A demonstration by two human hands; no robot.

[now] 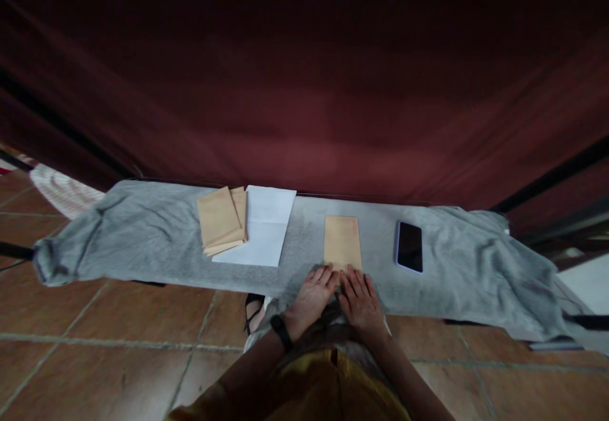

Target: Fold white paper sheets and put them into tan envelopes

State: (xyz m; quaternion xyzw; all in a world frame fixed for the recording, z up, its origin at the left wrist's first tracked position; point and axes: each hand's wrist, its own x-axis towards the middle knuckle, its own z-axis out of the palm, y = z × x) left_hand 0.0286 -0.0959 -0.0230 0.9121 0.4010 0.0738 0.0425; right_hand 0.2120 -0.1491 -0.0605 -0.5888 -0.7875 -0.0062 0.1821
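A tan envelope lies flat on the grey cloth that covers a narrow bench in front of me. My left hand rests palm down at the envelope's near edge, fingers stretched out and touching its lower left corner. My right hand lies flat beside it, fingers spread, touching the lower right corner. Neither hand holds anything. A black band sits on my left wrist.
A small stack of tan envelopes lies to the left, overlapping a white sheet of paper. A phone with a dark screen lies to the right. A dark red curtain hangs behind. The floor is brown tile.
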